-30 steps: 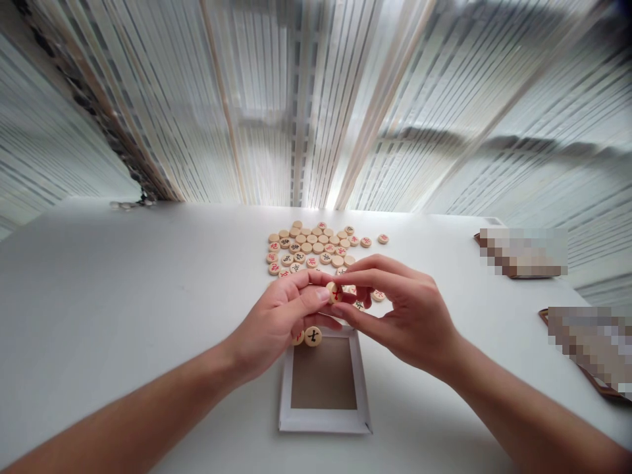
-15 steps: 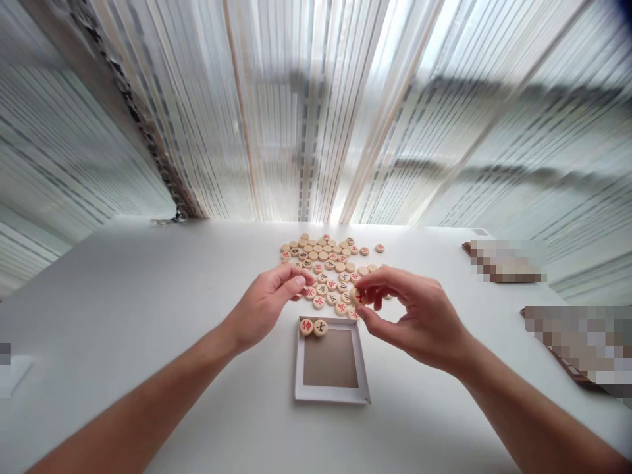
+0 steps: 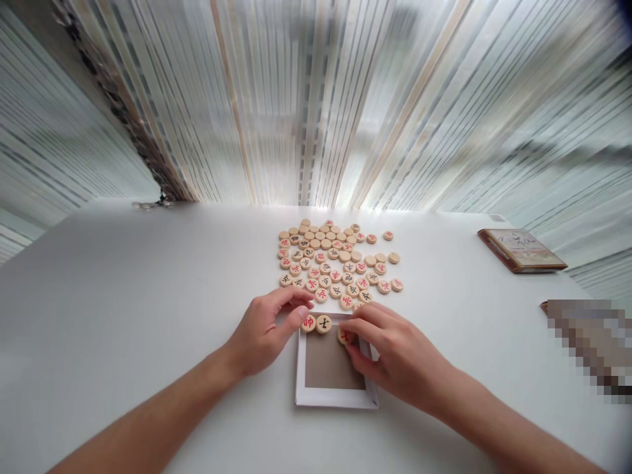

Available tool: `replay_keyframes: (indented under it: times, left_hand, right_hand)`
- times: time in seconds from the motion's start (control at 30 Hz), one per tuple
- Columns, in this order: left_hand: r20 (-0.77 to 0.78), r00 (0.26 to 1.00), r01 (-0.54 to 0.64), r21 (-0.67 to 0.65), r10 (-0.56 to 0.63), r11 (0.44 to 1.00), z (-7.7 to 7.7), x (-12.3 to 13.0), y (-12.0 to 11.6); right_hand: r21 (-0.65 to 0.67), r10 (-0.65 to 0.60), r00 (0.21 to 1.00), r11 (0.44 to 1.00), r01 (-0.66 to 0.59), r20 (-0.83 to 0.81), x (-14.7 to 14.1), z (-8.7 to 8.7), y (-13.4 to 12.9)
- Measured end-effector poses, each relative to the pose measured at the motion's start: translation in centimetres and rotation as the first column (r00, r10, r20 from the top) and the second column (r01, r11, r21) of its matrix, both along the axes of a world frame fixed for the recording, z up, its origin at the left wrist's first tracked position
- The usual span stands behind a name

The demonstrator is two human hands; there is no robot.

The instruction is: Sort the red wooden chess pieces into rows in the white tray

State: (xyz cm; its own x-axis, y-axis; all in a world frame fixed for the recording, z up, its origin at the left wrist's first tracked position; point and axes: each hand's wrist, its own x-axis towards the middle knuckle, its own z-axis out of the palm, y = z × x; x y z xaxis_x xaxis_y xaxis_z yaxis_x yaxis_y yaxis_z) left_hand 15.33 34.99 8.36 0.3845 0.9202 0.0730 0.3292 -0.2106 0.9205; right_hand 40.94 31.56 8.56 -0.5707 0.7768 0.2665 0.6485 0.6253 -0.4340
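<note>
From where I stand I can read two of the xiangqi pieces set side by side in the far left corner of the shallow white tray (image 3: 336, 397): a red general piece (image 3: 309, 323), its 帅 or 帥 partly covered by the thumb, and a black 士 piece (image 3: 324, 324). A third, the red-lettered piece (image 3: 344, 336), is pinched between the thumb and fingers of the right hand (image 3: 395, 349), over the tray's right side; fingers cover part of its character. The left hand (image 3: 261, 329) grips nothing I can see, its fingers loosely curled and parted from the thumb, whose tip overlaps the general's edge; I can't tell whether they touch. Beyond the tray, several dozen more discs, the scattered pieces (image 3: 320, 295), lie on the white table (image 3: 148, 296), some marked in red, some in black, others showing plain wood, too crowded to count surely. Toward their right side I count three plain discs (image 3: 380, 258) in a row, two red-marked discs (image 3: 397, 284) nearer, and one lone red disc (image 3: 388, 235) farther off. Two flat boxes (image 3: 528, 247) lie at the right; the farther has a printed cover and unreadable edge lettering, while the nearer is blurred out.
</note>
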Motion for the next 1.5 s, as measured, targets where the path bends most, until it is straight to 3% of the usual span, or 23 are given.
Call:
replay_keyframes:
  times: [0.53, 1.03, 1.2, 1.4, 1.5]
  left_hand:
    - [-0.048, 0.998, 0.042, 0.066, -0.039, 0.997, -0.9, 0.1, 0.2]
    - [-0.058, 0.998, 0.037, 0.064, -0.033, 0.997, -0.8, 0.2, 0.3]
    - [-0.035, 0.999, 0.023, 0.055, -0.021, 0.998, -0.9, 0.1, 0.2]
    - [0.06, 0.993, -0.104, 0.032, 0.102, 0.994, -1.3, -0.8, 0.2]
    - [0.091, 0.981, -0.177, 0.051, 0.171, 0.983, -1.1, -1.6, 0.5]
  right_hand:
    - [0.117, -0.056, 0.997, 0.991, 0.061, -0.045, -0.3, -1.4, -0.1]
    - [0.101, -0.066, 0.997, 0.992, 0.071, -0.05, -0.6, -1.2, -0.1]
    - [0.147, -0.058, 0.99, 0.986, 0.077, -0.129, -0.1, -0.4, 0.0]
    - [0.192, -0.228, 0.91, 0.932, 0.307, -0.347, 2.0, 0.0, 1.8]
    - [0.054, -0.394, 0.792, 0.881, 0.47, -0.466, 3.4, -0.6, 3.1]
